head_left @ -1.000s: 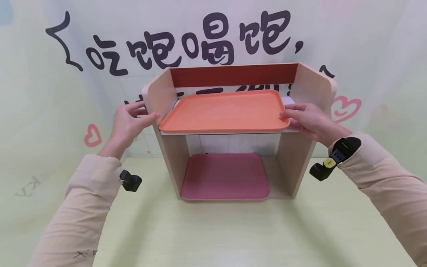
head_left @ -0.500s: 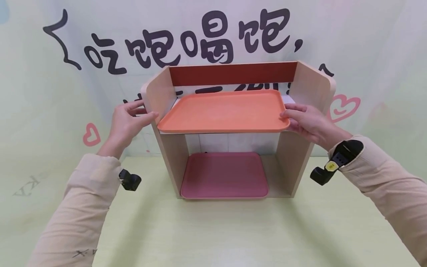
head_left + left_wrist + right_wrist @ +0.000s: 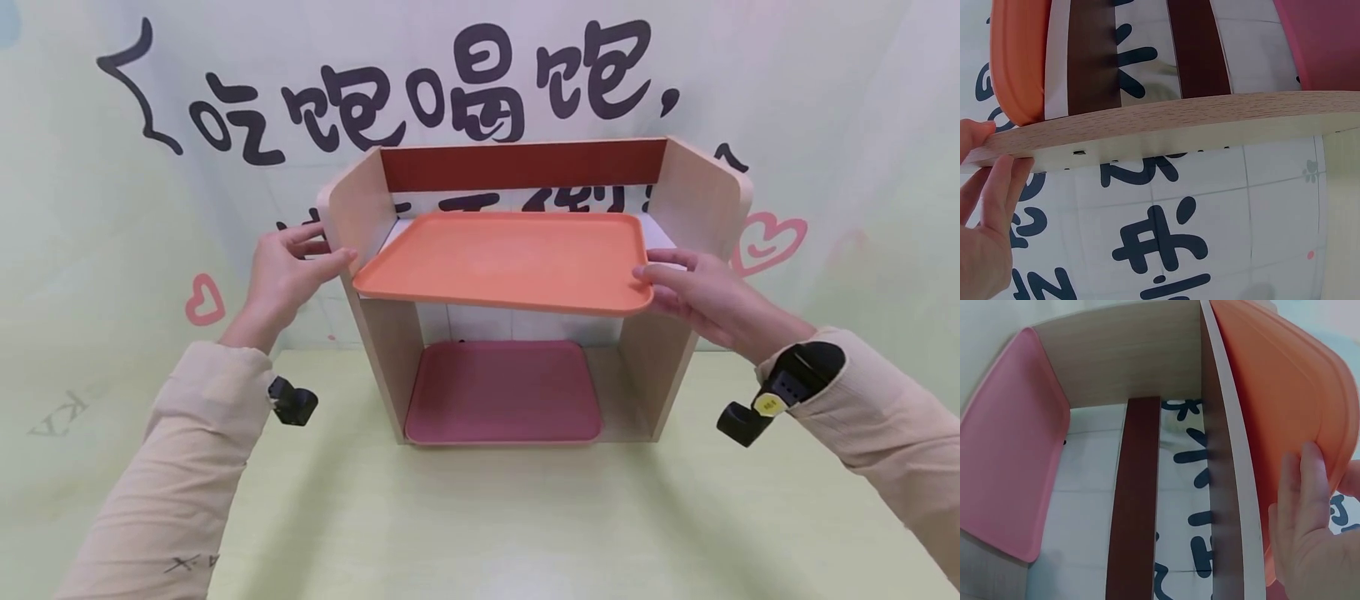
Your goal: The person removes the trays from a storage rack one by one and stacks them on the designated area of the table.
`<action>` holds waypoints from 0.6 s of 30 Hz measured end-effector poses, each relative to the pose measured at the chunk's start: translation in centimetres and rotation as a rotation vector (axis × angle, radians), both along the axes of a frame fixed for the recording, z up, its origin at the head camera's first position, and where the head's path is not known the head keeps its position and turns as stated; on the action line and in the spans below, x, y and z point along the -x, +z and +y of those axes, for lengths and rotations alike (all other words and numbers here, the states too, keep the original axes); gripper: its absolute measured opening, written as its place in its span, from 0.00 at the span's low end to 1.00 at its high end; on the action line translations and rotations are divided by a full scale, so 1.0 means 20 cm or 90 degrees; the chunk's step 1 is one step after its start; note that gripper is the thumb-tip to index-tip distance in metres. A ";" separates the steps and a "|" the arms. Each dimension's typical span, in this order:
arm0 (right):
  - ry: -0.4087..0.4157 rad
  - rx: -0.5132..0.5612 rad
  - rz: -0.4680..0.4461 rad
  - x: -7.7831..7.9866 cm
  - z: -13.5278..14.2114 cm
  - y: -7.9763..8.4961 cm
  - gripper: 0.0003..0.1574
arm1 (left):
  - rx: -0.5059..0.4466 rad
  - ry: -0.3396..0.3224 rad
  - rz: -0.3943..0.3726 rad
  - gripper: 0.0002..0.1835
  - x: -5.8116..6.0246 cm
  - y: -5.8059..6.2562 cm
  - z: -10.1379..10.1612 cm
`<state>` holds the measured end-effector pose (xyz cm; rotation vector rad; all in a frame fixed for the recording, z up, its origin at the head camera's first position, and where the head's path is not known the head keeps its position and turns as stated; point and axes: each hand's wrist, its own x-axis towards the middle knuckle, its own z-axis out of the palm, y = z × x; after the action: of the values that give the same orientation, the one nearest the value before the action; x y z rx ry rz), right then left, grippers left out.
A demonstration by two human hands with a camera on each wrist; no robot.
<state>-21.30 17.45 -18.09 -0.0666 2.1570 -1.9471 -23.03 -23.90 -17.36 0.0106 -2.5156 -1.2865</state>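
Note:
A two-tier wooden shelf (image 3: 720, 192) stands in front of me with an orange tray (image 3: 502, 258) at its upper level. My right hand (image 3: 708, 292) pinches the tray's right end, thumb on top and fingers beneath. In the right wrist view, a gap opens between the tray's underside and the white upper board (image 3: 1235, 444), so that end is raised and tilts toward me. My left hand (image 3: 281, 279) grips the front edge of the left side panel (image 3: 1166, 119), thumb on the inner side and fingers outside. The tray's left end lies low beside that panel.
A pink tray (image 3: 502, 392) lies on the lower level, toward the left. A dark red crossbar (image 3: 525, 165) spans the top back. Behind hangs a pale cloth (image 3: 847, 108) with black writing. The light table (image 3: 480, 517) extends in front of the shelf.
My right hand has shifted slightly right and toward me, bringing the orange tray's right end forward and lifting it off the upper board. The left hand keeps its grip on the side panel.

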 end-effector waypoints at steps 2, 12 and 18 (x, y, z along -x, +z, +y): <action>0.007 0.019 -0.002 -0.02 0.01 -0.01 0.54 | 0.001 -0.001 0.002 0.34 0.00 0.00 0.00; 0.047 0.121 -0.026 -0.09 0.03 -0.02 0.52 | 0.003 -0.001 0.003 0.34 0.00 -0.01 0.00; 0.053 0.136 -0.030 -0.12 0.05 -0.03 0.49 | 0.002 -0.002 0.003 0.34 0.00 -0.01 0.00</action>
<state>-18.81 18.37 -18.78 -0.1425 1.8800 -2.1008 -23.10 -23.89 -17.49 0.0027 -2.5147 -1.2832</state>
